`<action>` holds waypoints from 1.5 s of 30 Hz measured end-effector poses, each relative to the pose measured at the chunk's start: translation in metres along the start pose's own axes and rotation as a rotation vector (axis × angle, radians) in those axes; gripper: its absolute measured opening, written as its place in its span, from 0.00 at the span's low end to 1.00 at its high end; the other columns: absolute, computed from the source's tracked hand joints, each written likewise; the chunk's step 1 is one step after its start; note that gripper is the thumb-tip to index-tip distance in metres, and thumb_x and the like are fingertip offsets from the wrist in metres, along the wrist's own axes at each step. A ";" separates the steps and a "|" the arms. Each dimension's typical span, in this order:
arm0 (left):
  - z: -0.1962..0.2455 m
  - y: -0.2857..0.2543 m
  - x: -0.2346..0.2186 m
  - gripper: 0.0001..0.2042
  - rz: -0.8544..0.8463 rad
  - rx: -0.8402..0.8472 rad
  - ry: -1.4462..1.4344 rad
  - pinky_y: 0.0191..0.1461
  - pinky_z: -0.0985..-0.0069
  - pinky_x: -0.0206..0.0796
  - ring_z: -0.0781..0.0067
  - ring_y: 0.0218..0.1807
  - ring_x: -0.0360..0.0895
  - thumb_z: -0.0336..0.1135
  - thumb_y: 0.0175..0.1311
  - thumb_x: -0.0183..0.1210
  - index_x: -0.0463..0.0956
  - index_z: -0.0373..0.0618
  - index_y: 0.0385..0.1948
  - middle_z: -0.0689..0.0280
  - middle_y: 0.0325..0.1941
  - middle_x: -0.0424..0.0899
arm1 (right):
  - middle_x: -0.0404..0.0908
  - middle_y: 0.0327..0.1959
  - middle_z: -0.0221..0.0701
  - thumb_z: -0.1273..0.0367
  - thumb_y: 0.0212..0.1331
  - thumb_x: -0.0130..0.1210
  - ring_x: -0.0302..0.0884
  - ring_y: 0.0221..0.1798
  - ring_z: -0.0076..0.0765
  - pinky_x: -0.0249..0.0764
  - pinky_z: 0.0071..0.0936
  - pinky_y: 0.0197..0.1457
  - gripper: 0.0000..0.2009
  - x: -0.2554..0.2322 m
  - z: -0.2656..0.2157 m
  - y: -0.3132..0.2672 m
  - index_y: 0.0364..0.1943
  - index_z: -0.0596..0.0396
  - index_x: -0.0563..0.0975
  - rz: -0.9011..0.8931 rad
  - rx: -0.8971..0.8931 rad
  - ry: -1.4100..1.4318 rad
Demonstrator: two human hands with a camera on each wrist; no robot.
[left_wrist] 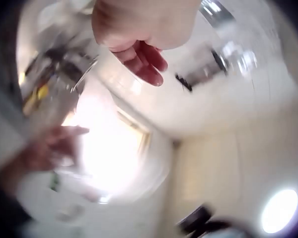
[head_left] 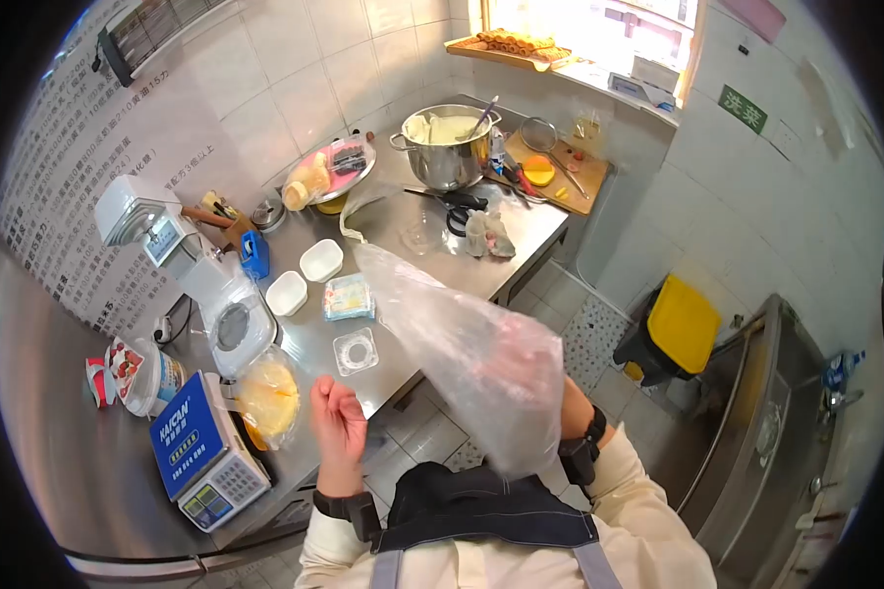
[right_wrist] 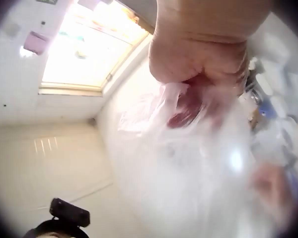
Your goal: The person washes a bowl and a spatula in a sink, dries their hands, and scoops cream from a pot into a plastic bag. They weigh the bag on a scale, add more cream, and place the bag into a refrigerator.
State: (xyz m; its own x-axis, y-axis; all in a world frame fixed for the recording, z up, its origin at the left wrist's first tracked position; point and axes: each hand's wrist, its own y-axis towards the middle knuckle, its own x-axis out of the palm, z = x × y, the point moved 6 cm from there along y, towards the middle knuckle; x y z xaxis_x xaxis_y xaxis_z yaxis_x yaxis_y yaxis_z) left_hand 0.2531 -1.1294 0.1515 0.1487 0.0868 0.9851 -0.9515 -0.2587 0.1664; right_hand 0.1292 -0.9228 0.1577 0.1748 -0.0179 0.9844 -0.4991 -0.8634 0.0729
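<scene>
Steel counter (head_left: 535, 218) lies ahead; left hand (head_left: 339, 417) curls loosely, scale (head_left: 192, 432) to its left. Clear bag (head_left: 437, 334) covers right hand (right_wrist: 201, 64); cannot tell whether fingers pinch it.

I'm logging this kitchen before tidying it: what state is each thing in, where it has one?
Right hand: fingers curled under plastic; grip unclear.
Clear plastic bag: widened towards the end covering the right hand.
Left hand: fingers loosely curled, holding nothing.
Metal pot: uncovered, pale contents inside.
Yellow-lidded bin: shut.
Window tray: loaded with rolled items.
</scene>
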 end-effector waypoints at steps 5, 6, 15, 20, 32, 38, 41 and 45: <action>-0.089 0.024 0.075 0.31 -0.126 -0.145 1.150 0.58 0.57 0.60 0.53 0.68 0.48 0.46 0.58 0.55 0.47 0.49 0.59 0.56 0.66 0.44 | 0.75 0.37 0.35 0.67 0.61 0.42 0.74 0.43 0.37 0.69 0.37 0.53 0.10 -0.010 -0.084 -0.027 0.38 0.59 0.71 0.315 -0.621 -0.498; -0.106 0.031 0.079 0.37 -0.293 -0.179 1.440 0.61 0.56 0.54 0.53 0.69 0.41 0.45 0.55 0.58 0.43 0.50 0.62 0.57 0.67 0.37 | 0.75 0.37 0.35 0.67 0.61 0.42 0.74 0.43 0.37 0.69 0.37 0.53 0.10 -0.006 -0.082 -0.024 0.38 0.59 0.71 0.315 -0.604 -0.485; -0.120 0.150 0.029 0.43 -0.175 0.335 2.202 0.63 0.56 0.51 0.53 0.69 0.40 0.35 0.48 0.64 0.42 0.53 0.64 0.61 0.68 0.34 | 0.75 0.40 0.37 0.70 0.61 0.43 0.74 0.45 0.36 0.69 0.32 0.51 0.10 -0.026 -0.117 0.018 0.39 0.63 0.71 0.340 -0.311 -0.616; -0.114 0.220 0.021 0.22 -0.121 0.097 1.526 0.51 0.69 0.68 0.66 0.58 0.64 0.25 0.53 0.58 0.65 0.41 0.52 0.56 0.61 0.56 | 0.77 0.37 0.38 0.65 0.56 0.47 0.76 0.40 0.38 0.71 0.31 0.44 0.15 -0.050 -0.153 0.053 0.40 0.65 0.72 0.446 -0.154 -0.712; -0.099 0.246 -0.033 0.20 -0.042 -0.114 0.141 0.25 0.73 0.65 0.72 0.15 0.69 0.47 0.66 0.39 0.71 0.40 0.24 0.64 0.14 0.72 | 0.77 0.38 0.34 0.51 0.63 0.37 0.76 0.34 0.31 0.75 0.29 0.37 0.23 -0.027 -0.221 0.144 0.44 0.58 0.71 -0.103 -0.017 -0.371; -0.051 0.241 0.061 0.26 -0.089 0.420 1.712 0.61 0.62 0.52 0.60 0.56 0.65 0.51 0.52 0.53 0.67 0.41 0.48 0.56 0.50 0.71 | 0.60 0.05 0.17 0.53 0.64 0.39 0.56 0.05 0.17 0.55 0.19 0.07 0.23 -0.025 -0.216 0.218 0.09 0.39 0.62 0.587 0.015 -0.494; -0.051 0.261 0.071 0.29 -0.244 0.424 2.269 0.63 0.61 0.49 0.59 0.58 0.63 0.46 0.46 0.59 0.66 0.41 0.50 0.57 0.53 0.70 | 0.68 0.16 0.20 0.57 0.64 0.42 0.63 0.12 0.15 0.63 0.17 0.15 0.14 -0.006 -0.203 0.242 0.26 0.47 0.71 0.219 0.334 -0.620; -0.093 0.283 0.067 0.23 -0.298 0.139 2.237 0.58 0.64 0.55 0.59 0.52 0.68 0.40 0.47 0.60 0.69 0.41 0.46 0.59 0.47 0.74 | 0.71 0.22 0.23 0.59 0.63 0.44 0.70 0.24 0.17 0.68 0.15 0.28 0.13 0.016 -0.198 0.277 0.37 0.54 0.70 -0.061 0.294 -0.894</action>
State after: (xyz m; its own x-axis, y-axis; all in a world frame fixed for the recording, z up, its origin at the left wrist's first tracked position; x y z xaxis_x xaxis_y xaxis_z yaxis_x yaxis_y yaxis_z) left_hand -0.0314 -1.1078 0.2606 -0.3006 0.6923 -0.6560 -0.9334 -0.0723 0.3514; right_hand -0.1747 -1.0621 0.2251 0.8408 -0.2437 0.4834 -0.2550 -0.9660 -0.0434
